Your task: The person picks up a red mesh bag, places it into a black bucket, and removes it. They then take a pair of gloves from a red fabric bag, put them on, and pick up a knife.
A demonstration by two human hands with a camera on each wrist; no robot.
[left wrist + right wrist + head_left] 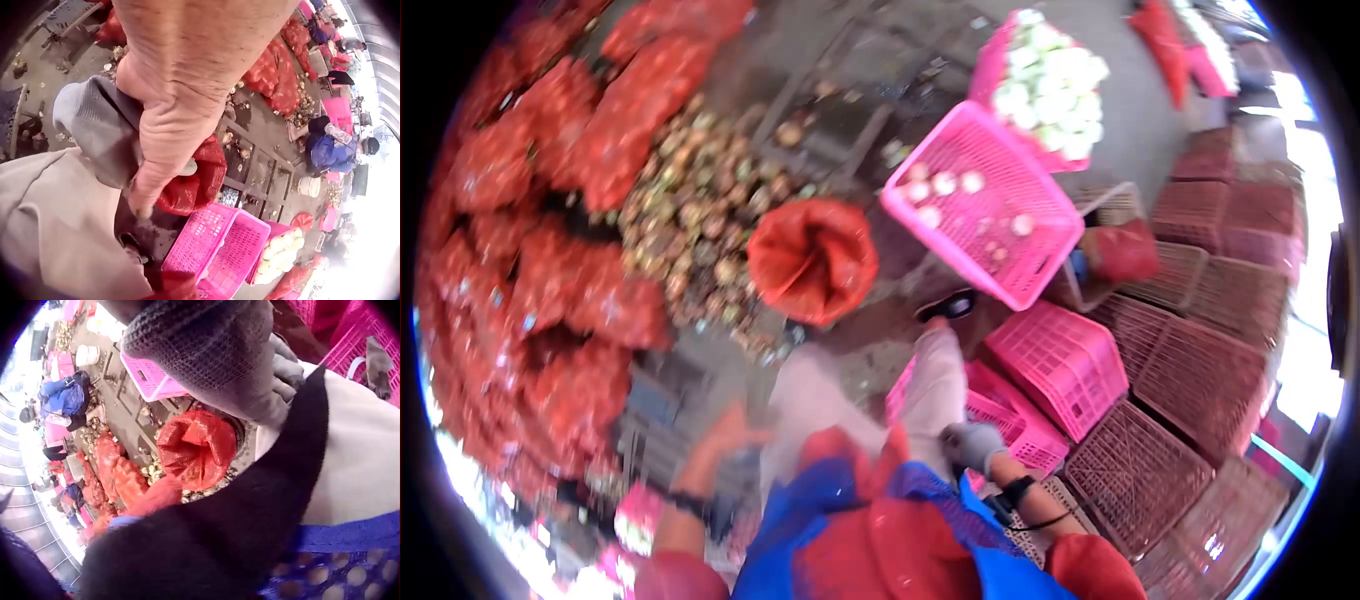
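My left hand (725,430) is bare and blurred, beside the left leg, its fingers apart. In the left wrist view its thumb points down past grey cloth (94,119); I cannot tell whether the hand holds it. My right hand (972,445) wears a grey knit glove and hangs by the right thigh. Its fingers (287,372) curl loosely near the pale trouser leg, with nothing visible in them. In front of my legs stands a red mesh sack (812,260), mouth open, with loose onions (700,210) heaped to its left.
A pink basket (960,225) holding a few pale onions stands ahead on the right, before another piled with white onions (1050,85). Upturned pink crates (1055,365) and brownish crates (1145,470) line the right. Filled red sacks (530,300) stack up left. People (334,150) sit farther off.
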